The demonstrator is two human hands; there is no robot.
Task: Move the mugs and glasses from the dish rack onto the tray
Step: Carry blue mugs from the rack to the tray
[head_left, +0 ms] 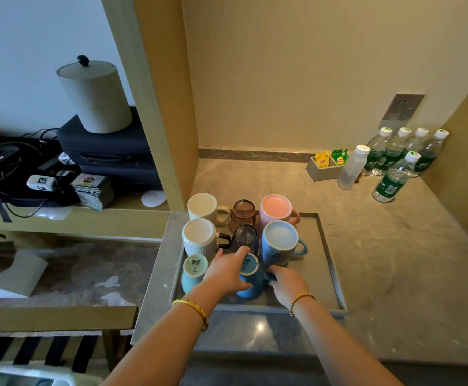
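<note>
Currently on the grey tray (pixel 328 254), at the front left of the desk (pixel 380 246), all upside down: white mug (pixel 202 205), brown glass (pixel 244 212) and pink mug (pixel 276 209) in the back row; ribbed white mug with black handle (pixel 199 238), dark glass (pixel 245 237) and pale blue mug (pixel 280 240) in the middle row; small teal mug (pixel 194 270) and blue mug (pixel 251 280) in the front row. Items stand close together, several touching.

Left hand (pixel 227 271): laid over the blue mug's upturned base and near side, fingers curved round it, forefinger reaching toward the dark glass. Right hand (pixel 285 282): at the blue mug's right side, fingertips curled on its handle.

Back right of desk: six water bottles (pixel 402 154), one white bottle (pixel 352 168), a grey box of tea sachets (pixel 326 167).

Left shelf: lidded cylindrical container (pixel 96 96) atop dark cases.
</note>
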